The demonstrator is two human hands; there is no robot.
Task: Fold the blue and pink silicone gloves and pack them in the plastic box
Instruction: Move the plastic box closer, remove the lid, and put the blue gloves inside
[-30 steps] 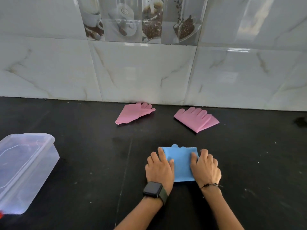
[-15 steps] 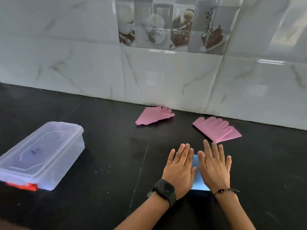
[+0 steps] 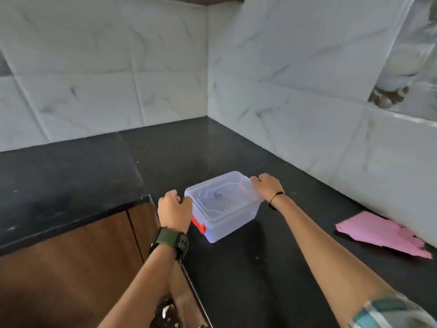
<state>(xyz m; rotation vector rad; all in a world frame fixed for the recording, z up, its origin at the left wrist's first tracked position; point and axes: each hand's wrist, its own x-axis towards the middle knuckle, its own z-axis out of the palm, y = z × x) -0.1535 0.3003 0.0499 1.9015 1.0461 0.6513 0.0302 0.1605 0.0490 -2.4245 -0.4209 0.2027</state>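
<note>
The clear plastic box (image 3: 227, 217) with its lid on and an orange-red clasp stands on the black counter near the corner. My left hand (image 3: 173, 210) grips its near left end beside the clasp. My right hand (image 3: 267, 187) holds its far right end. One pink glove (image 3: 378, 233) lies flat on the counter at the right, by the wall. The blue glove and the other pink glove are out of view.
The black counter (image 3: 248, 268) forms an L into the tiled corner. White marble tile walls (image 3: 307, 119) rise behind and to the right. A brown wooden cabinet front (image 3: 71, 268) drops below the counter edge at the left.
My head has turned left to the box. Both hands have left the folded blue glove and moved onto the two ends of the plastic box.
</note>
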